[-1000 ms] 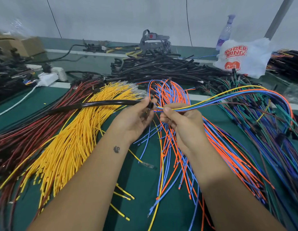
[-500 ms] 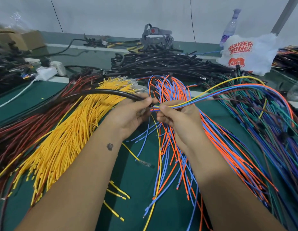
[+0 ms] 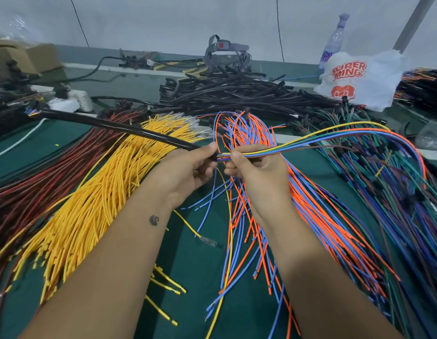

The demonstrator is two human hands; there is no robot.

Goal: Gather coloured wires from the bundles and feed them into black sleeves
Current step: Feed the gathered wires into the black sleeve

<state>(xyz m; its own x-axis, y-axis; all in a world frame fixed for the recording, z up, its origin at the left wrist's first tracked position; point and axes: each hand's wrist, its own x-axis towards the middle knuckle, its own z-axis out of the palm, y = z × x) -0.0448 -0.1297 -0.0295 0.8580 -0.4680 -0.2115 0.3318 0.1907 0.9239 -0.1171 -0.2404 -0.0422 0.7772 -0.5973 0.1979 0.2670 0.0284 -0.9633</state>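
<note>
left hand (image 3: 188, 172) grips black sleeve (image 3: 119, 127) end | right hand (image 3: 257, 167) pinches coloured wires (image 3: 310, 140) at its mouth

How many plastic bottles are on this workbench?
1. A single clear plastic bottle with a purple label stands at the far right edge of the bench, just behind the white printed bag. Others could be hidden behind the bag or wire heaps.

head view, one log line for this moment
left hand holds sleeve | right hand pinches wires | at sleeve mouth
</note>
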